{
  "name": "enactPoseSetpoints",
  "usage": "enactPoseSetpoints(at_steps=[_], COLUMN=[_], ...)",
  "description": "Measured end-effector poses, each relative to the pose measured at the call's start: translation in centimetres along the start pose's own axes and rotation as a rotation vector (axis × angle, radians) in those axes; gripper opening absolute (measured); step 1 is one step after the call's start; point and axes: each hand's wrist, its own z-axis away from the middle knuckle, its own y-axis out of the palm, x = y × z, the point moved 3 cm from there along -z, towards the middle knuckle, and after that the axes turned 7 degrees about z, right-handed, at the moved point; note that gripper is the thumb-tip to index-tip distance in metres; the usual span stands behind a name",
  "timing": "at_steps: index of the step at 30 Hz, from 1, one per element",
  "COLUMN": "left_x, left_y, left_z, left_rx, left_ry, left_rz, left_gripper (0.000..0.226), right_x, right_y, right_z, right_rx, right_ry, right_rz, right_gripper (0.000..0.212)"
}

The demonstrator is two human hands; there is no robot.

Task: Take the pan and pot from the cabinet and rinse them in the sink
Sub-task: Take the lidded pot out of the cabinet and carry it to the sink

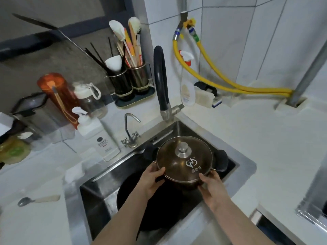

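Note:
A steel pot [184,181] with a brown glass lid [178,156] and a metal knob hangs over the steel sink [246,165]. My left hand [152,177] grips its left side and my right hand [212,188] grips its right side, fingers curled round the rim. Below the pot, a black pan [159,206] lies in the sink basin, partly hidden by my arms. The pot's black side handles stick out at the left and right.
A tall black faucet [160,76] and a small chrome tap [131,128] stand behind the sink. A white soap dispenser [99,137], bottles and a utensil holder [131,82] crowd the left counter. A spoon [37,199] lies front left. Yellow hoses [221,76] run along the tiled wall.

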Motion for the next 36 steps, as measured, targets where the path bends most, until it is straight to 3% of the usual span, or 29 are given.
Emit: enactPoseSetpoints(at_steps=[7, 17, 21, 29, 36], left_x=[0.2, 1.8, 1.8, 2.0, 1.3], left_y=[-0.9, -2.0, -1.9, -2.4, -3.0], left_z=[-6.6, -12.0, -13.3, -15.3, -16.8], left_rx=[0.062, 0.143, 0.161, 0.196, 0.223], left_ry=[-0.086, -0.157, -0.153, -0.169, -0.154], left_rz=[0.002, 0.028, 0.020, -0.074, -0.089], left_gripper=[0.031, 0.033, 0.041, 0.045, 0.045], right_x=[-2.8, -5.0, -5.3, -7.5, -8.1], right_y=[0.2, 0.2, 0.5, 1.1, 1.9], right_z=[-4.8, -8.6, -9.7, -11.5, -13.2], right_rx=[-0.167, -0.243, -0.263, -0.369, -0.362], right_ry=[0.011, -0.059, -0.071, -0.035, -0.054], right_rz=[-0.109, -0.306, -0.314, -0.370, -0.383], right_gripper=[0.041, 0.047, 0.039, 0.049, 0.050])
